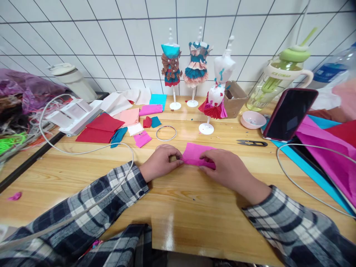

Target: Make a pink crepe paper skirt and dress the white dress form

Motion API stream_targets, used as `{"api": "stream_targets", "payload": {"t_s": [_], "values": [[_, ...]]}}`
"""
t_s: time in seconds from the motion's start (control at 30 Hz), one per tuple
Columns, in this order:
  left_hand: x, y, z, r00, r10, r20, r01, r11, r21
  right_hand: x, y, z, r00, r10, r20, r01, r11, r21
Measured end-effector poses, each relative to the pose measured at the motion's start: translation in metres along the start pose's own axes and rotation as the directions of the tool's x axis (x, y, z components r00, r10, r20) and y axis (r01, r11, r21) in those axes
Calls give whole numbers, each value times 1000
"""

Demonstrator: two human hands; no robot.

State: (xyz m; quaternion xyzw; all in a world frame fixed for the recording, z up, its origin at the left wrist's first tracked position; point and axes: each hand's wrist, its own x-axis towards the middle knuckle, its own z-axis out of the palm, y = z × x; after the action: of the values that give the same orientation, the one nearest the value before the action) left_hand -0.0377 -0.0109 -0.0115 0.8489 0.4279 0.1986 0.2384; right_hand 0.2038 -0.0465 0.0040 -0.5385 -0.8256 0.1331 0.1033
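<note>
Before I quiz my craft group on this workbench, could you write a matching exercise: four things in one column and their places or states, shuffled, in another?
Things:
1. Pink sheet
2. Snips
3. Phone
4. White tumbler

Places or states:
A. Propped at a slant, right of the pale bowl
B. Near the tiled wall, far left
C. Touched by the left hand and right hand
D. Lying on the table

Pairs: 1-C, 2-D, 3-A, 4-B

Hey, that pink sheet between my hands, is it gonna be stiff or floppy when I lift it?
Probably floppy: the sheet looks thin, and its lower edge appears folded near your right hand. Likely light, since hardly any thickness shows at its upper edge. It may crease easily where your left hand pinches the corner.
</note>
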Motion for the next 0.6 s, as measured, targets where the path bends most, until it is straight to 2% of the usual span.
{"api": "stream_targets", "payload": {"t_s": [0.1, 0.23, 0.4, 0.6], "values": [[1, 1, 0, 1000, -6, -2, 6, 1000, 7, -4, 12, -10, 998, 44, 53, -45, 999, 18], [6, 4, 1, 999, -39, 4, 39, 998, 55, -9, 22, -12, 997, 55, 63, -57, 998, 40], [16, 6, 2, 999, -41, 21, 39, 995, 87, -12, 23, -13, 994, 76, 80, -83, 993, 81], [27, 6, 5, 1000, 17, 22, -20, 988, 155, -15, 23, -17, 997, 25, 75, -29, 998, 49]]}}
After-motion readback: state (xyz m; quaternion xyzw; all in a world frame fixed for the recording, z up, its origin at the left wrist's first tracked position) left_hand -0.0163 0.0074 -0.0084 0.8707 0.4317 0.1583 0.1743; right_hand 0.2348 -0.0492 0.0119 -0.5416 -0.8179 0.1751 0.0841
